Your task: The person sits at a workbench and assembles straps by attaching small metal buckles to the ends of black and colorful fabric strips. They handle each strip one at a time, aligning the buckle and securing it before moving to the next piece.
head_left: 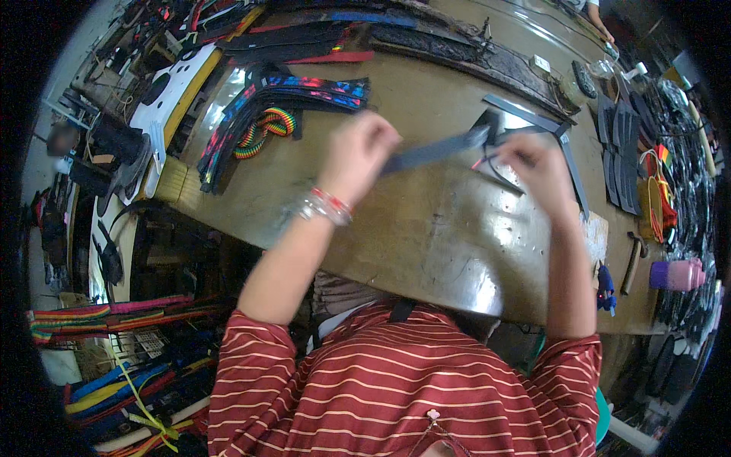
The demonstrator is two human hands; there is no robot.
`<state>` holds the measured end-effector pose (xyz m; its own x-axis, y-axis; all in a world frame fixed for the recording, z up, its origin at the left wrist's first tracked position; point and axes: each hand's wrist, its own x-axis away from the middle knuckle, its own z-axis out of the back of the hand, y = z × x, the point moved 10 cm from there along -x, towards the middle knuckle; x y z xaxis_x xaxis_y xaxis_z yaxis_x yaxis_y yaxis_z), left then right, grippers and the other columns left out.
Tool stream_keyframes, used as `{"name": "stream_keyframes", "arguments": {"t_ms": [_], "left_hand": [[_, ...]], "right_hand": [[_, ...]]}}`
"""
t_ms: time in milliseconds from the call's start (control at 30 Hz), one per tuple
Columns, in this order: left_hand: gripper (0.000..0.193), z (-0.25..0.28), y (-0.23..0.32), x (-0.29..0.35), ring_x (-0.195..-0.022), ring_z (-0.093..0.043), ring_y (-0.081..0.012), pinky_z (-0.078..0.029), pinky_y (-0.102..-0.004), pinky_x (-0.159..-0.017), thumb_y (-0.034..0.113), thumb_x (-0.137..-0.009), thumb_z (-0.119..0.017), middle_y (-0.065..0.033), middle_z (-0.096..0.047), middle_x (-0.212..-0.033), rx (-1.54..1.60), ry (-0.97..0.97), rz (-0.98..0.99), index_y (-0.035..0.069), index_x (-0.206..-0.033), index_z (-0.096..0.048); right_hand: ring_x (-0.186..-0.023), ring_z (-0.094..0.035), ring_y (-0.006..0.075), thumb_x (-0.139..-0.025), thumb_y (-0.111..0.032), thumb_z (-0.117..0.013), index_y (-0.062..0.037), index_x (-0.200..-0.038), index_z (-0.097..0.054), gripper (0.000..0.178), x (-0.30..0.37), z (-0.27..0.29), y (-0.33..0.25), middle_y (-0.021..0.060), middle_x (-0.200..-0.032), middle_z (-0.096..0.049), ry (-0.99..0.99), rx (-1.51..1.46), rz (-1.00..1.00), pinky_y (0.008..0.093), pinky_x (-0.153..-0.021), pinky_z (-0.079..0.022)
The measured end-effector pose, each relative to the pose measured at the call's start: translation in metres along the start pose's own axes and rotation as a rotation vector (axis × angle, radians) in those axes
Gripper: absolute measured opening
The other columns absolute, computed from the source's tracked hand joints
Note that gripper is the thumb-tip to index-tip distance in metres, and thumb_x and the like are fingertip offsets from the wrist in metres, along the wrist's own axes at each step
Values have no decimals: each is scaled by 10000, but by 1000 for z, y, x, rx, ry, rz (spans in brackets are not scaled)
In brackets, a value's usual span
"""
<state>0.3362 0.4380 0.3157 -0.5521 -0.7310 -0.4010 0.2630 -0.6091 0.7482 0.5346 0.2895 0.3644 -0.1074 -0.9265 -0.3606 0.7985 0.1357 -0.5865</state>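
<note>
Above the tabletop, a dark, flat strap [434,152] runs slantwise between my two hands, smeared by motion. My left hand [358,152], with a red band and clear bangles at its wrist, is closed on the strap's left end. At the strap's other side, my right hand [534,161] has its fingers pinched together. A thin dark piece with a reddish tip [480,163] juts out beside those fingers; blur hides exactly what they grip. Behind the right hand, dark flat strips [575,175] lie in an angled shape on the table.
On the brown table [327,228], patterned straps [320,90] and a striped coiled band [266,131] lie at far left. Black pieces [620,152], a hammer [633,263] and a purple container [676,274] are at right. Another person's arm [598,23] shows at far right.
</note>
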Motion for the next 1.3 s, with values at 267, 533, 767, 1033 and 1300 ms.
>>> {"name": "stream_keyframes", "arguments": {"t_ms": [267, 533, 767, 1033, 1300], "left_hand": [[392, 171, -167, -66, -1029, -550, -334, -441, -396, -885, 51, -762, -646, -130, -620, -1010, -636, 150, -31, 100, -1138, -545], [240, 64, -19, -6, -851, -588, -274, -447, -373, -807, 145, -744, -672, -101, -657, -890, -345, 97, -234, 103, -980, -649], [120, -93, 43, 96, -896, -571, -275, -476, -377, -779, 136, -792, -650, -116, -595, -935, -23, -174, -342, 24, -833, -632], [159, -82, 27, 88, -791, -586, -308, -484, -386, -699, 93, -839, -583, -134, -554, -891, 137, -198, -78, 38, -987, -558], [151, -101, 36, 75, -748, -606, -304, -486, -445, -630, 211, -847, -557, -121, -556, -854, -226, -251, -131, 63, -877, -542]], "right_hand": [[-832, -642, 231, -779, -174, -661, -28, -925, -679, 207, 30, 144, 177, 117, -917, -678, 151, 486, -640, 315, -741, -478], [-766, -607, 156, -837, -137, -634, -36, -990, -672, 188, -16, 64, 2, 96, -890, -626, 416, 380, -94, 303, -721, -490], [-760, -653, 245, -691, -149, -686, -58, -864, -698, 196, -44, -237, -250, 127, -818, -678, -622, -655, 445, 355, -698, -509], [-832, -650, 247, -679, -92, -649, -40, -835, -655, 165, -44, -340, -215, 128, -807, -662, -687, -266, 186, 369, -705, -502], [-664, -561, 102, -818, -8, -561, -25, -929, -661, 150, -18, -95, -74, 61, -832, -639, 393, -525, -136, 239, -606, -474]]}}
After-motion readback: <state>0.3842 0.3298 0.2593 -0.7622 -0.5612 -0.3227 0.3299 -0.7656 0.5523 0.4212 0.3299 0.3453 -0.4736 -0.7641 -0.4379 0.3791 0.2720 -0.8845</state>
